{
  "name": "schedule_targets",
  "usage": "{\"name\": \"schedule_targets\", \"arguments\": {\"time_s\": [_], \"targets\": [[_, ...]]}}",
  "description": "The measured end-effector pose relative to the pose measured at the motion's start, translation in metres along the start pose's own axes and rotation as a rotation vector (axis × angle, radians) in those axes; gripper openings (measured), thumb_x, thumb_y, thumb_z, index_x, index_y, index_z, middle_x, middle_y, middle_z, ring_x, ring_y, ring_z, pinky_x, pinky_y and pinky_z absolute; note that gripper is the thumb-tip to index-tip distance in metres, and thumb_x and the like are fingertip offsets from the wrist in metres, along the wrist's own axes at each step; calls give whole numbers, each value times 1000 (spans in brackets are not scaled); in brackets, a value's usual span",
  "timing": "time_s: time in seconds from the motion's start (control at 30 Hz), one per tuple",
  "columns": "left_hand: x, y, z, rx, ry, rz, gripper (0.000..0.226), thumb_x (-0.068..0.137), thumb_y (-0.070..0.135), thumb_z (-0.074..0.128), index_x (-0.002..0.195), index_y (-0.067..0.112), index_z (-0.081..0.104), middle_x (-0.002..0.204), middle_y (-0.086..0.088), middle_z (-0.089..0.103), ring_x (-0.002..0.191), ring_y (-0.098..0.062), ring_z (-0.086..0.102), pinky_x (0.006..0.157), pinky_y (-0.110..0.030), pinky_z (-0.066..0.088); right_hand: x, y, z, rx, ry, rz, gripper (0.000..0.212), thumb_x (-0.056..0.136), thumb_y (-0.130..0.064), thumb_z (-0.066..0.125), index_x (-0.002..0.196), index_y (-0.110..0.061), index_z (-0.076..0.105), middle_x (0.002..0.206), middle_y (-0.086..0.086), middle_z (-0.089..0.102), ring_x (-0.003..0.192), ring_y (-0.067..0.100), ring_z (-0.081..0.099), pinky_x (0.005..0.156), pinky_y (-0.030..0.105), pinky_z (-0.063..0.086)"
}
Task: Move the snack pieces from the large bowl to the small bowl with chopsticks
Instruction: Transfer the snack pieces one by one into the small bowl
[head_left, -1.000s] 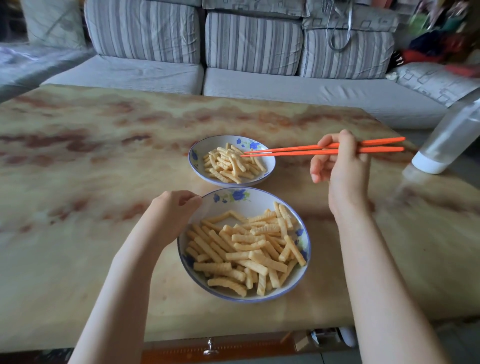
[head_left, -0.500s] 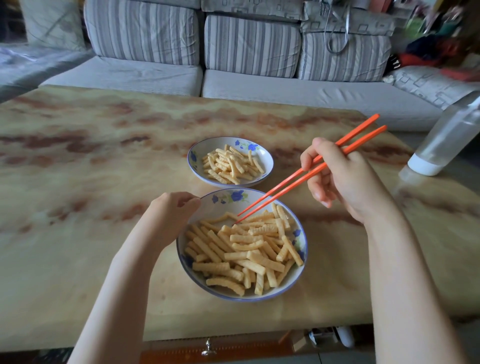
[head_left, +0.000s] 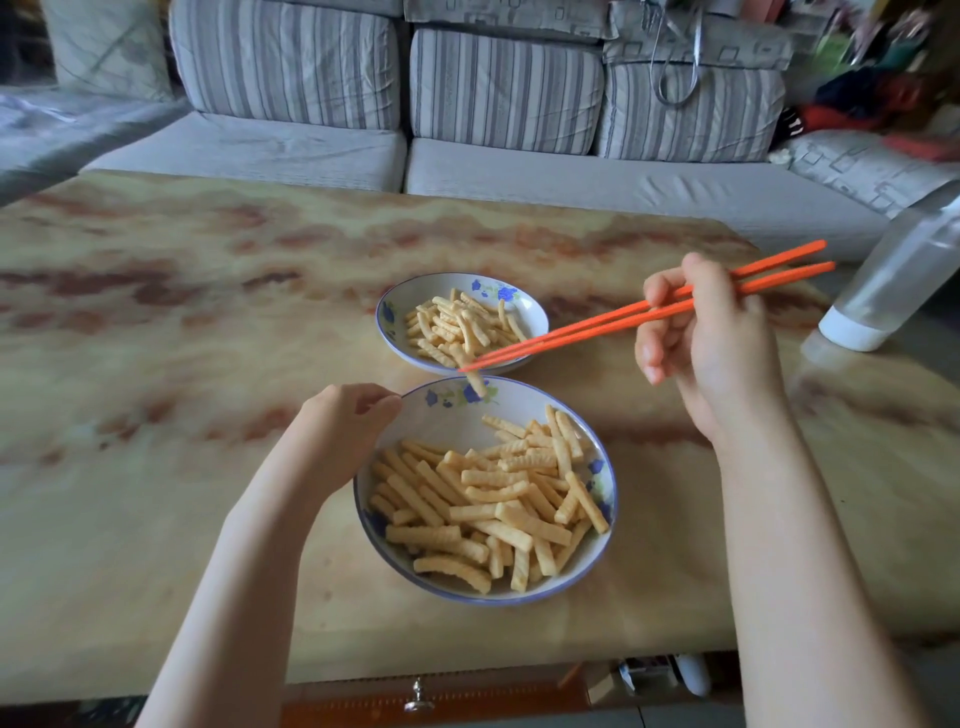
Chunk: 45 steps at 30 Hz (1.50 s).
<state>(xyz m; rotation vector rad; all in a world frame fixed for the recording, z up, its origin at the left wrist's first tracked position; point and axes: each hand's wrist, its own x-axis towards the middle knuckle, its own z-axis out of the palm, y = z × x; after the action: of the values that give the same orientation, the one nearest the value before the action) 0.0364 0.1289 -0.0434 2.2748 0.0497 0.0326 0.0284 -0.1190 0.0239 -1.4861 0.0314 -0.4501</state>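
Marbled worktop (head_left: 156, 364) before a striped sofa (head_left: 291, 150) carries both bowls. We judge the job under way but far from done: the small bowl (head_left: 535, 312) holds a modest heap, while the large bowl (head_left: 447, 415) is mostly full. One snack piece (head_left: 477, 384) hangs over the large bowl's far rim, just short of the small bowl, pinched by the chopsticks (head_left: 597, 325). Our right hand (head_left: 711, 343) is raised at the right, its grip closed round the chopsticks. Our left hand (head_left: 343, 431) curls its grip on the large bowl's left rim.
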Motion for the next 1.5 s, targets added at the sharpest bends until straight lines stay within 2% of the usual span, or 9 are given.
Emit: {"name": "schedule_targets", "arguments": {"time_s": [0.17, 0.33, 0.53, 0.67, 0.8, 0.97, 1.23, 1.37, 1.5], "targets": [[1, -1, 0, -1, -4, -1, 19, 93, 24, 51, 92, 20, 70, 93, -9, 68, 86, -24, 59, 63, -26, 40, 4, 5, 6, 109, 202, -48, 40, 100, -17, 32, 64, -13, 49, 41, -4, 51, 32, 17, 42, 39, 24, 28], [1, -1, 0, 7, 4, -2, 21, 94, 25, 51, 96, 20, 71, 95, -8, 69, 90, -25, 60, 69, -27, 38, 7, 19, 17, 45, 258, -58, 41, 101, -20, 30, 66, -11, 49, 36, 1, 49, 30, 18, 43, 38, 20, 31], [2, -2, 0, 16, 1, 3, 21, 93, 25, 50, 94, 20, 71, 93, -9, 69, 87, -25, 60, 63, -20, 41, 10, 35, 20, -39, 155, -61, 42, 104, -23, 30, 69, -11, 52, 41, 4, 55, 34, 20, 46, 40, 22, 32], [3, -2, 0, 4, -5, 6, 21, 93, 25, 51, 93, 19, 71, 93, -10, 69, 89, -27, 61, 65, -27, 41, 8, 25, 13, -51, 159, -79, 41, 103, -22, 31, 69, -11, 51, 40, 4, 54, 33, 20, 45, 39, 20, 32], [2, -2, 0, 12, -6, 6, 22, 94, 25, 50, 94, 18, 71, 92, -10, 69, 88, -28, 61, 64, -21, 42, 4, 8, 4, -47, 124, -83, 41, 102, -21, 31, 67, -11, 50, 36, 3, 49, 30, 18, 38, 36, 18, 25], [1, -1, 0, 11, -3, 11, 21, 94, 25, 51, 94, 19, 70, 92, -10, 68, 84, -26, 59, 62, -19, 41, -3, -13, -9, -170, -39, -63, 43, 102, -24, 32, 66, -12, 51, 36, 5, 48, 28, 17, 34, 35, 15, 24], [1, -2, 1, 19, -8, 12, 20, 94, 24, 51, 95, 20, 70, 94, -10, 69, 86, -26, 60, 63, -27, 41, -9, -14, -11, -321, -203, -5, 43, 102, -27, 33, 68, -10, 54, 38, 9, 47, 29, 19, 36, 34, 16, 25], [2, -1, 1, 17, -1, 10, 21, 93, 24, 51, 97, 19, 71, 96, -9, 68, 88, -25, 59, 68, -26, 38, -7, -9, -11, -341, -211, 18, 42, 102, -26, 33, 69, -9, 53, 38, 9, 48, 29, 20, 37, 35, 17, 24], [2, -2, 1, 16, 0, 15, 19, 93, 24, 52, 93, 21, 70, 95, -10, 68, 87, -26, 59, 64, -28, 39, -6, -5, -9, -318, -143, 21, 43, 102, -24, 33, 67, -9, 52, 37, 8, 47, 29, 20, 37, 36, 20, 25]]}}
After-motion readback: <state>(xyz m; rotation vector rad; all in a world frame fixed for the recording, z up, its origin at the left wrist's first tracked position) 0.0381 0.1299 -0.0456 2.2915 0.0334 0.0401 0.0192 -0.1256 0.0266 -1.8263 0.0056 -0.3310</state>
